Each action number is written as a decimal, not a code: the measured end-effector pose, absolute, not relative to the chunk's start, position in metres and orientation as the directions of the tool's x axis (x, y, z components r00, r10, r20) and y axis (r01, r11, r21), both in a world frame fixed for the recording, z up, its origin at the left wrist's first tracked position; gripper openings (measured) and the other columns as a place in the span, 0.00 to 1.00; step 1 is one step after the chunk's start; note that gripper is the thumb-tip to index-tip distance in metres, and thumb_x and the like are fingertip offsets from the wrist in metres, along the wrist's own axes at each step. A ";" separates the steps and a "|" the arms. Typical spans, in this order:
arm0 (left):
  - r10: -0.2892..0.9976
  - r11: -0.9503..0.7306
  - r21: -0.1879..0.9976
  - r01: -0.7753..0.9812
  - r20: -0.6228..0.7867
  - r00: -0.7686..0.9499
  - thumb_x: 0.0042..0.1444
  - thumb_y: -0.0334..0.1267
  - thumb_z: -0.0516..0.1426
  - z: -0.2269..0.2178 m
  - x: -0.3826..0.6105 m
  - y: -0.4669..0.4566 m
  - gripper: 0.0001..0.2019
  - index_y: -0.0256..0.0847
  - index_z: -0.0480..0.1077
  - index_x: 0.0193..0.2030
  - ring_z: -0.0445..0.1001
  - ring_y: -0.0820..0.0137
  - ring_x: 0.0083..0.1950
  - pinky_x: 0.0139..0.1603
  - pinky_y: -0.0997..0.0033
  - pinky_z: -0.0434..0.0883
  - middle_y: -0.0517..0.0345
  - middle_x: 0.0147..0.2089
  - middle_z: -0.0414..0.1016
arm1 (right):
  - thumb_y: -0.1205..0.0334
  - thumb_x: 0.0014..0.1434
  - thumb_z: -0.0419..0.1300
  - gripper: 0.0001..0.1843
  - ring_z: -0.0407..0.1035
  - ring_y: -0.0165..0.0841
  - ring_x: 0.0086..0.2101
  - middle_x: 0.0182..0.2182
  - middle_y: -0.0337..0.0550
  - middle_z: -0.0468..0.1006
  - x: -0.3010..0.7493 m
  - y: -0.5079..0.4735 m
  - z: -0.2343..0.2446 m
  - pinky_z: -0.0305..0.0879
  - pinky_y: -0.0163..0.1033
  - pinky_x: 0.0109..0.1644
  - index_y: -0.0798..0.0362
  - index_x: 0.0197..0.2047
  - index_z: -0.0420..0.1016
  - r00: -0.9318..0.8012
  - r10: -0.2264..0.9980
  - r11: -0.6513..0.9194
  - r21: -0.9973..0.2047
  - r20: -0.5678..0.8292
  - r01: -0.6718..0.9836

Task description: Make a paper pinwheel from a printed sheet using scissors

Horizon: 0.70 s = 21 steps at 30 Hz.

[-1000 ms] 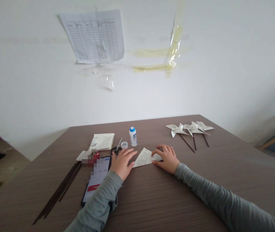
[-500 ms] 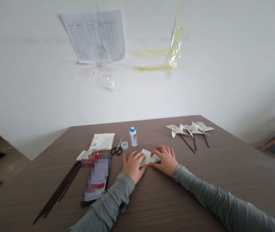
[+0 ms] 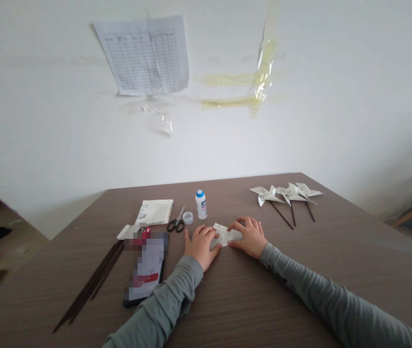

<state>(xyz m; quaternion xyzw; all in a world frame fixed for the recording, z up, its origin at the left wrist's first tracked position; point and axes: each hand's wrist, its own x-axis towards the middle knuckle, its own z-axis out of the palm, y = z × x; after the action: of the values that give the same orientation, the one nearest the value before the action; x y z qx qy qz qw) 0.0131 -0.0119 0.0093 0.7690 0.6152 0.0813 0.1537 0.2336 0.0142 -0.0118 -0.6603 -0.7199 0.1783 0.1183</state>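
A small printed sheet of paper lies on the brown table between my hands. My left hand rests flat on its left part, fingers stretched out. Over the sheet's right end sits my right hand, fingers spread and pressing down. Neither hand grips anything. Both arms wear grey sleeves.
Left of my hands lie a phone, dark thin sticks, scissors, a cap, a white glue bottle and a stack of printed paper. Three paper pinwheels lie at the back right. A printed table sheet hangs on the wall.
My left hand moved right from beside the phone onto the sheet. The sheet, first unfolded and angled, now looks folded narrower under both hands.
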 end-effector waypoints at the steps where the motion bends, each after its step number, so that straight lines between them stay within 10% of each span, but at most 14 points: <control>1: 0.971 -0.195 0.339 0.920 -0.063 0.229 0.81 0.36 0.68 0.010 0.013 -0.012 0.19 0.55 0.90 0.73 0.72 0.40 0.96 0.99 0.06 0.55 0.49 0.88 0.86 | 0.50 0.73 0.81 0.27 0.61 0.64 0.90 0.86 0.47 0.78 0.235 0.014 -0.010 0.52 0.80 0.96 0.29 0.73 0.94 -0.096 0.992 0.056 -0.411 -0.077 0.910; 21: 0.971 -0.215 0.357 0.909 -0.020 0.238 0.82 0.38 0.68 0.002 0.009 -0.013 0.17 0.55 0.91 0.72 0.72 0.37 0.95 0.99 0.08 0.56 0.50 0.87 0.87 | 0.58 0.63 0.81 0.32 0.71 0.70 0.83 0.77 0.51 0.84 0.291 0.042 -0.022 0.67 0.72 0.88 0.28 0.69 0.97 -0.030 0.999 0.015 -0.401 -0.030 0.916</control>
<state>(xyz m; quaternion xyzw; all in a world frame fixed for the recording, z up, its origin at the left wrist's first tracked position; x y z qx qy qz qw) 0.0091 -0.0128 0.0022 0.7725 0.6084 0.1044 0.1486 0.2908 0.0416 -0.0221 -0.6839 -0.7000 0.1575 0.1322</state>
